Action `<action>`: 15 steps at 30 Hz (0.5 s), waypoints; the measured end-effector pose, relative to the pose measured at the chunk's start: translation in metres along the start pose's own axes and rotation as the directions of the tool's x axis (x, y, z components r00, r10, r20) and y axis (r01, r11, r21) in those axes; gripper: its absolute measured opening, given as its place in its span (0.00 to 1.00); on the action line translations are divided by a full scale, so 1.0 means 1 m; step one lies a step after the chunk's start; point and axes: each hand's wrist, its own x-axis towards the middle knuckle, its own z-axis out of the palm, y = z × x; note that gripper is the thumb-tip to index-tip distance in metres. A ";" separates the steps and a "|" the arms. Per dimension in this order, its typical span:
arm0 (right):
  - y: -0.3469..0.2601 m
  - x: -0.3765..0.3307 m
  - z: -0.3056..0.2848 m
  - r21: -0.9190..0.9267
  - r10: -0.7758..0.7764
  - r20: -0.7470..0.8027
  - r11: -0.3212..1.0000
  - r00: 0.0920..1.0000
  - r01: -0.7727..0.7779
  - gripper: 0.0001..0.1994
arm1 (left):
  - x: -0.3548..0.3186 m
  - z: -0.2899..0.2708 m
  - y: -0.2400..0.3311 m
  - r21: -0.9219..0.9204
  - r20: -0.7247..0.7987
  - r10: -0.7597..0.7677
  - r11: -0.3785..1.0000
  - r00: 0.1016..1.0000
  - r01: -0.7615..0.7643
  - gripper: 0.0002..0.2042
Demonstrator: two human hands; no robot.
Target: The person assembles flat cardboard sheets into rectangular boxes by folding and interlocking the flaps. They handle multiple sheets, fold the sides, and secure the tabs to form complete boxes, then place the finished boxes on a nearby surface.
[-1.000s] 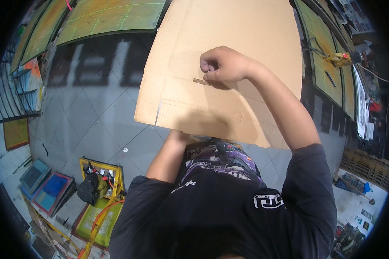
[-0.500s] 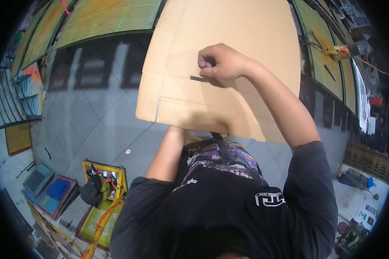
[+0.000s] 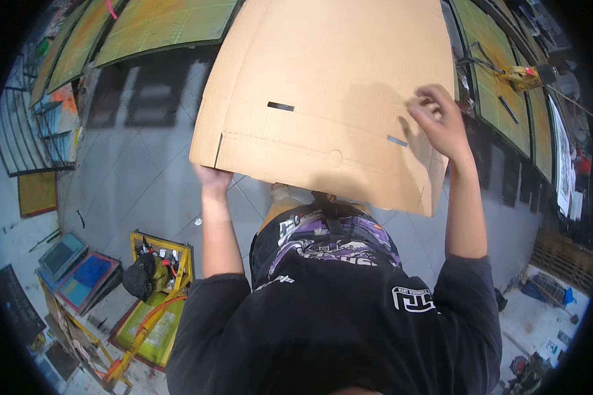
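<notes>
Grey tiled floor [image 3: 135, 155] gives open room left of the large, flat brown cardboard sheet [image 3: 336, 59], held out before the person. The left hand [image 3: 214, 176] meets its near-left corner, fingers hidden underneath, so their grip cannot be told; the right hand [image 3: 441, 122], loosely curled around nothing visible, is over the right side. Supporting both edges evenly should limit bending; the flat green-yellow panel [image 3: 486, 82] leaves less clearance rightward.

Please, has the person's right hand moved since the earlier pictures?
Yes. The right hand has moved to the right, and in this view it is now clearly nearer to the yellow tool.
</notes>
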 end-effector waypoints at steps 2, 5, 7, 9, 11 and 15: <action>0.035 -0.020 -0.010 -0.029 0.102 -0.175 0.994 0.979 -0.109 0.17 | -0.019 0.036 0.042 -0.244 0.179 0.029 0.970 0.983 0.016 0.33; 0.059 -0.051 -0.017 -0.084 0.209 -0.303 0.966 0.930 -0.245 0.21 | -0.035 0.065 0.063 -0.084 0.186 0.073 0.995 0.980 -0.058 0.27; 0.052 -0.069 -0.016 -0.130 0.147 -0.285 0.973 0.947 -0.191 0.23 | -0.029 0.073 0.062 0.244 0.091 0.134 0.958 0.987 -0.152 0.23; 0.023 -0.086 -0.005 -0.179 -0.084 -0.188 0.983 0.979 0.050 0.25 | -0.029 0.072 0.064 0.228 0.023 0.128 0.965 0.991 -0.130 0.22; -0.011 -0.100 0.014 -0.167 -0.260 0.023 0.951 0.965 0.261 0.27 | -0.029 0.075 0.062 0.234 -0.019 0.125 0.965 0.992 -0.117 0.22; -0.061 -0.108 0.047 -0.171 -0.336 0.283 0.904 0.898 0.392 0.32 | -0.030 0.089 0.069 0.348 -0.077 0.145 0.931 0.986 -0.110 0.22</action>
